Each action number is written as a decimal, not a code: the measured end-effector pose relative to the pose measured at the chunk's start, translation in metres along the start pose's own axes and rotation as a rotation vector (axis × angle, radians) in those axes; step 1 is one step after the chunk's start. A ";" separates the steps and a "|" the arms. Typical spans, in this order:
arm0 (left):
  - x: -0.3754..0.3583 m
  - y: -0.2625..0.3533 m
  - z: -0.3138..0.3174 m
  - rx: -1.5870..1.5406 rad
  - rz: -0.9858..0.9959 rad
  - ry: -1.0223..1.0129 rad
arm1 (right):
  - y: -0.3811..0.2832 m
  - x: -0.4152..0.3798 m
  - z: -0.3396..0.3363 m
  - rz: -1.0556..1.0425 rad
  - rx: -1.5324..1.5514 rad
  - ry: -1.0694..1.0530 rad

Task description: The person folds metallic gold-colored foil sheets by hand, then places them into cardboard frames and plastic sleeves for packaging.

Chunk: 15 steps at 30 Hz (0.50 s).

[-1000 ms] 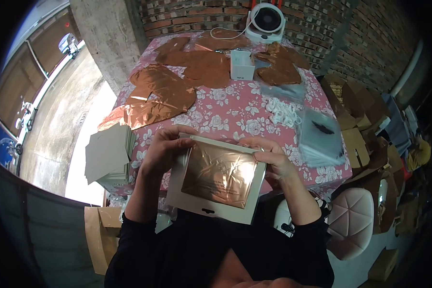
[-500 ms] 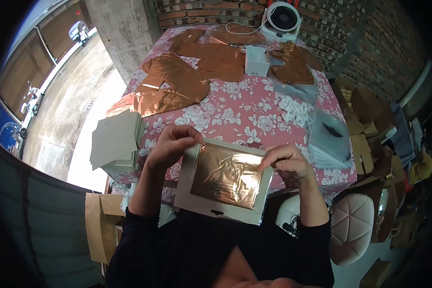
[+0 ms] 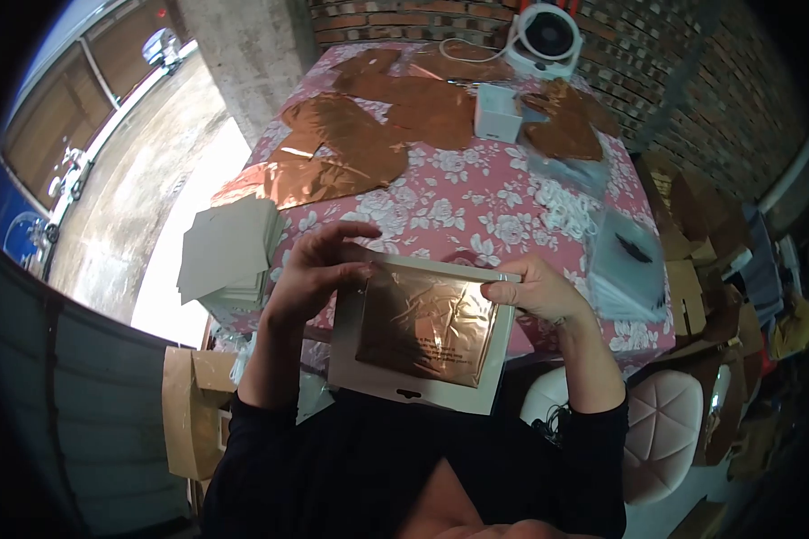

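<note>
Packet (image 3: 422, 334), white-framed with crinkled copper foil behind its window, pinched at its top corners by left hand (image 3: 313, 269) and right hand (image 3: 537, 292).

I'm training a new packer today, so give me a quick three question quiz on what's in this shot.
1. True or false: both hands hold the white window envelope.
2. What lies at the table's left edge beside the left hand? A) stack of white cards B) scissors C) tape roll
3. What colour is the foil inside the envelope?

Key:
1. True; the right hand pinches its top right corner.
2. A, the stack of white cards.
3. Copper, like the foil balloons on the floral tablecloth.
</note>
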<state>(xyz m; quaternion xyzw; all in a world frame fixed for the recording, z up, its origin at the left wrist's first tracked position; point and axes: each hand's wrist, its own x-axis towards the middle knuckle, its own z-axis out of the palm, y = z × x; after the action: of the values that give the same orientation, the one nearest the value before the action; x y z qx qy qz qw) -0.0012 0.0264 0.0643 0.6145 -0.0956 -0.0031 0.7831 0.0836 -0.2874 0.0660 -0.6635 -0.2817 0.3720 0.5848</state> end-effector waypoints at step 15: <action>-0.150 0.061 -0.101 0.034 0.294 0.894 | 0.030 0.085 -0.014 -0.090 0.231 0.063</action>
<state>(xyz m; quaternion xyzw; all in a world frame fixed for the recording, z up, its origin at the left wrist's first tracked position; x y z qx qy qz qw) -0.1401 0.1571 0.0781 0.5484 0.1649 0.3742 0.7294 0.1414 -0.2309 0.0230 -0.5898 -0.2479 0.3544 0.6819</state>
